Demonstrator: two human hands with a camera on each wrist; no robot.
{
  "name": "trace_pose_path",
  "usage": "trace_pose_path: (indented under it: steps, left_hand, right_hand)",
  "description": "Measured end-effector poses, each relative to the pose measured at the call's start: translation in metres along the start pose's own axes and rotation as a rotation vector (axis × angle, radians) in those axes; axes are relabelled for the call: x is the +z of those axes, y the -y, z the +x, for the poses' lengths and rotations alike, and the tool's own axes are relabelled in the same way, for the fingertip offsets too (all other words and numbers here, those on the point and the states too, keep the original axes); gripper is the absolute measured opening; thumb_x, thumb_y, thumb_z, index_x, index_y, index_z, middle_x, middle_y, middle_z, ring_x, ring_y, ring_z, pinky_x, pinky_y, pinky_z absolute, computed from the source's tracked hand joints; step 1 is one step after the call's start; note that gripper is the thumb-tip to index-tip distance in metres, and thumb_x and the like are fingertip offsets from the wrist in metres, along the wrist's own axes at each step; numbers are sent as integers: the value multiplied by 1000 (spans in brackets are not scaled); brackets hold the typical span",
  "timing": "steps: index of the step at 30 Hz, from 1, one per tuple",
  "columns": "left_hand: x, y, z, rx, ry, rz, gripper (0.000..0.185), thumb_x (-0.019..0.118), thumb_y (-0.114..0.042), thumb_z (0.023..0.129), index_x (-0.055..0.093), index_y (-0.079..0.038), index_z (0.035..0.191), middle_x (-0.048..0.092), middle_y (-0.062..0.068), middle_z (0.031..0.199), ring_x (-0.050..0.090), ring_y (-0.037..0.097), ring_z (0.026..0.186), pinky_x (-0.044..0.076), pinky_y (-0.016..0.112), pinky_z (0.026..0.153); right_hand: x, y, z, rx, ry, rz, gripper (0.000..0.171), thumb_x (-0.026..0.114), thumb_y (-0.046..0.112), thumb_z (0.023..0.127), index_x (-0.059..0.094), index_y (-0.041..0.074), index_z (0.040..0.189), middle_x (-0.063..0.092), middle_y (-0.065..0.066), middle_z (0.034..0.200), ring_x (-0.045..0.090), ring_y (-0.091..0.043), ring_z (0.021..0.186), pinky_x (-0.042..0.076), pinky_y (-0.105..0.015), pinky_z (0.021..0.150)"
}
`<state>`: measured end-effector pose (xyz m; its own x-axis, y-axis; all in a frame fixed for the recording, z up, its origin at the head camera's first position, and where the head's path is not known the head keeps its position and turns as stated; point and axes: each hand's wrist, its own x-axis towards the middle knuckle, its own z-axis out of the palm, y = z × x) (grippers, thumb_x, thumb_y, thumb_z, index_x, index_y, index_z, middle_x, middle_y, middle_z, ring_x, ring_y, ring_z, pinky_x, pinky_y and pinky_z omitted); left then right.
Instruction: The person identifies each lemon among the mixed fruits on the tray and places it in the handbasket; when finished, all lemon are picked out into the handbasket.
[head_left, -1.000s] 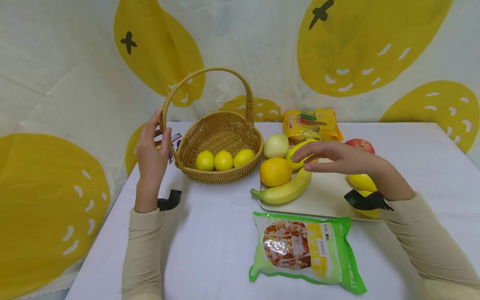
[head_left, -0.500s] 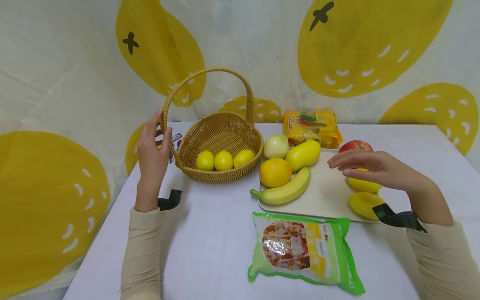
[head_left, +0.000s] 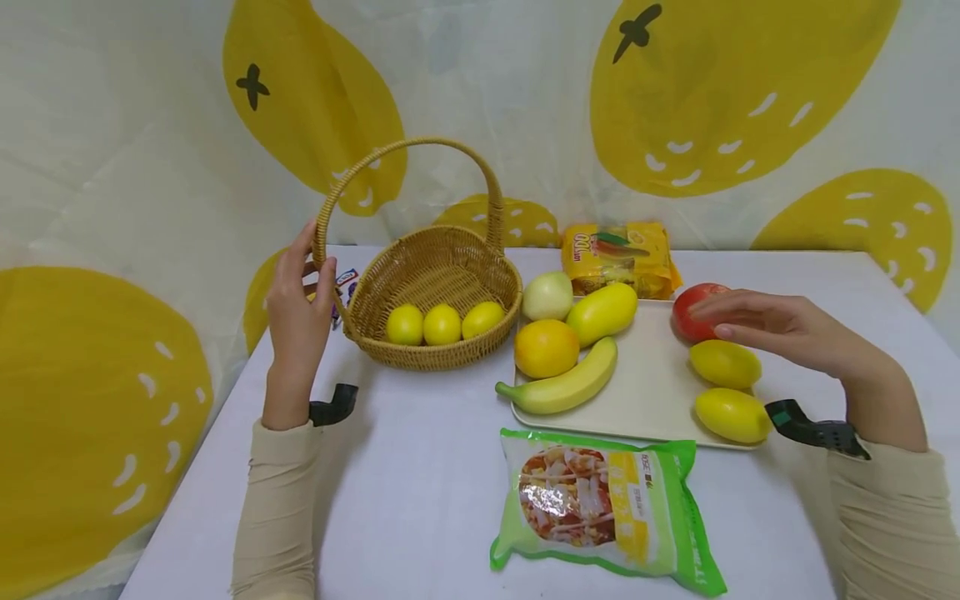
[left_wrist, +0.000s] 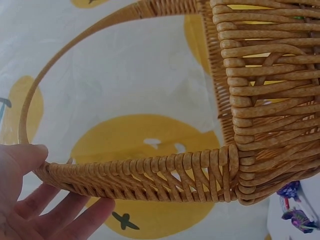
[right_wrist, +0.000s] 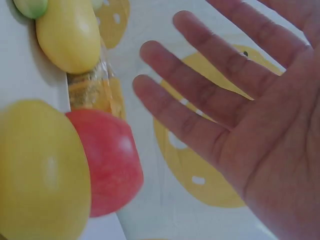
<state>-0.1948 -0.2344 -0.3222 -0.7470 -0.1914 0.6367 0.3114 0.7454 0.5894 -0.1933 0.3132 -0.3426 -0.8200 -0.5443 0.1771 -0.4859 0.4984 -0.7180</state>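
In the head view my left hand (head_left: 295,296) holds the left side of the arched handle (head_left: 321,229) of a wicker basket (head_left: 442,357). Its thumb and fingers lie on either side of the woven handle (left_wrist: 130,177) in the left wrist view. Inside the basket sit three yellow fruits (head_left: 442,323). My right hand (head_left: 798,332) hovers above the right end of a cream tray (head_left: 648,371), fingers extended and nothing held. A red round fruit (head_left: 693,312) lies just beyond its fingertips, with two yellow oval fruits (head_left: 725,364) nearer me. The right wrist view shows the palm away from the red fruit (right_wrist: 107,162).
On the tray's left are a banana (head_left: 566,385), an orange-yellow fruit (head_left: 546,348), a yellow oblong fruit (head_left: 603,313) and a pale green round one (head_left: 547,296). A yellow packet (head_left: 618,258) stands behind. A green-edged food bag (head_left: 600,508) lies in front; a small purple packet (head_left: 345,287) is behind the handle.
My right hand has moved right, from over the yellow oblong fruit to beside the red fruit. My left hand stays on the handle, and the basket keeps its place.
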Motion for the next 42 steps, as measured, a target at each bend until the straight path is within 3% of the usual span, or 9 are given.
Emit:
trace_pose_path:
  steps: [5,11,15,21,28,36,42]
  left_hand:
    - [-2,0,-1,-9,-5,12,48,54,-20,101,45,-24,147,57,17,123,64,28,106,58,47,84]
    - [-2,-1,-2,3,-1,9,48,55,-20,100,45,-22,147,57,18,124,63,30,106,58,49,84]
    - [-2,-1,-1,8,3,14,48,55,-20,100,44,-21,147,57,19,124,63,30,105,58,49,84]
    - [-2,-1,-2,-1,11,16,48,54,-20,101,44,-21,148,56,18,125,63,31,106,57,48,85]
    - [-1,1,-2,-2,7,20,48,54,-20,101,44,-22,148,56,18,125,63,30,106,57,48,85]
    - [-1,1,-1,-4,-1,15,48,54,-21,101,44,-23,147,56,18,125,62,31,107,57,49,87]
    - [-1,1,-1,-8,-2,11,48,54,-21,101,44,-24,147,56,17,126,62,30,108,57,49,88]
  right_hand:
    - [-5,-10,-6,62,25,-66,34,65,-3,89,66,6,121,66,9,119,52,1,109,43,-6,84]
    - [-7,-27,-10,144,126,-82,36,66,6,91,62,7,127,63,14,121,52,3,107,48,-14,80]
    - [-5,-35,-11,154,179,-70,37,66,8,91,62,8,128,64,11,121,55,0,105,51,-19,80]
    - [-8,-45,-15,112,185,-42,42,70,2,87,61,5,127,65,9,121,55,3,107,50,-16,83]
    - [-5,-55,-17,241,248,-9,40,71,9,87,63,10,126,63,13,118,54,5,103,55,-20,79]
    - [-2,-54,-12,249,326,-28,47,73,16,87,59,12,132,60,12,121,52,0,103,54,-24,80]
    - [1,-52,-9,250,306,-40,48,75,17,85,59,13,131,61,8,122,52,-1,102,54,-24,79]
